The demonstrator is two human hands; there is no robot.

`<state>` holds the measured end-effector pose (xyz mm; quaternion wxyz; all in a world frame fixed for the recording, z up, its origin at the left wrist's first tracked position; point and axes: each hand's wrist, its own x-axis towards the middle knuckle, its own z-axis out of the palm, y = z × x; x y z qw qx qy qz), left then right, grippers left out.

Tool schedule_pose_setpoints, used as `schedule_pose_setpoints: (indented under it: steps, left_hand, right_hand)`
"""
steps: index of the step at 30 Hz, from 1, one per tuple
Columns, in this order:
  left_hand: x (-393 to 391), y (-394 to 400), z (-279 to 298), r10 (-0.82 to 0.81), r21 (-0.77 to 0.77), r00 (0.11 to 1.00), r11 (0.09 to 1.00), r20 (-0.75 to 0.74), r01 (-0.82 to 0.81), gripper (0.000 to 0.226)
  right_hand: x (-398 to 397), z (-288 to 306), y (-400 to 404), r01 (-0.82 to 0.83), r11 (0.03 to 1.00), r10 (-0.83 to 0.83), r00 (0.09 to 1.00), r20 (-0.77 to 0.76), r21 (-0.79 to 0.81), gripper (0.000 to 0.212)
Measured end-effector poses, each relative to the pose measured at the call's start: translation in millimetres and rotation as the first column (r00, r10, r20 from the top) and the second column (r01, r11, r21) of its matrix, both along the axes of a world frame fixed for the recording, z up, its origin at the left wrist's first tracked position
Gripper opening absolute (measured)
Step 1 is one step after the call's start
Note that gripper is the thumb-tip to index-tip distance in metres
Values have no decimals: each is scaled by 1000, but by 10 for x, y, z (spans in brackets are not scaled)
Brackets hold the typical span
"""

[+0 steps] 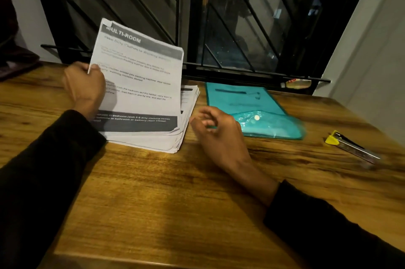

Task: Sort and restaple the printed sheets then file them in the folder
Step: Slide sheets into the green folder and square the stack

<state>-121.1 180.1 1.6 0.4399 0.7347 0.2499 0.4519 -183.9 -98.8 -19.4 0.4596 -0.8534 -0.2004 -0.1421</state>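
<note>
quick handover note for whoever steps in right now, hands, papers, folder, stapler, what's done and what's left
Left hand: grip on the left edge of the top printed sheets, lifted and tilted up off the paper stack.
Right hand: open, holding nothing, above the wooden table between the stack and the folder.
Teal folder: flat on the table right of the stack, flap with its white snap facing you; whether it is fastened is unclear.
Stapler: far right on the table, untouched.
Done: nothing visibly stapled or filed.
Left: sort, staple, file in the folder.
</note>
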Motion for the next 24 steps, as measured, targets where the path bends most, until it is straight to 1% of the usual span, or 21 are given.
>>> schedule_pose_setpoints:
  steps: [2, 4, 6, 8, 10, 11, 14, 16, 19, 22, 24]
  left_hand:
    - [-1, -57, 71, -37, -27, 995, 999, 93, 39, 27]
    - [13, -163, 150, -75, -65, 983, 994, 169, 87, 19]
    - [30, -278, 209, -105, -109, 964, 985, 245, 135, 25]
    - [44, -348, 243, -112, -143, 945, 976, 308, 163, 28]
    - [40, -410, 266, -117, -188, 933, 964, 341, 190, 29]
    - [40, -431, 270, -121, -210, 927, 956, 355, 205, 30]
    - [27, -506, 272, -156, -254, 909, 929, 385, 267, 36]
    - [17, -585, 284, -192, -248, 901, 920, 389, 303, 38]
    - [-1, -759, 316, -244, -211, 900, 919, 361, 333, 38]
    - [-25, -960, 331, -314, -165, 889, 909, 334, 383, 33]
    - [-44, -1060, 353, -354, -118, 879, 905, 319, 408, 29]
  right_hand:
    - [17, 76, 25, 30, 997, -25, 997, -67, 69, 56]
    - [36, 137, 55, 46, 993, -31, 990, -136, 108, 67]
    - [74, 152, 95, 62, 989, -37, 981, -188, 132, 72]
    - [117, 130, 103, 50, 982, -16, 983, -185, 180, 55]
    - [162, 98, 46, 28, 975, 11, 985, -174, 222, 34]
    - [140, 111, -5, 5, 970, 39, 983, -179, 241, 27]
    - [55, 147, -204, -67, 967, 116, 975, -189, 247, 24]
    - [-53, 153, -337, -95, 964, 151, 964, -219, 249, 23]
    - [-240, 145, -513, -123, 962, 202, 923, -328, 246, 27]
    - [-451, 154, -657, -136, 943, 265, 857, -441, 302, 29]
    - [-585, 148, -709, -124, 952, 251, 839, -483, 279, 26]
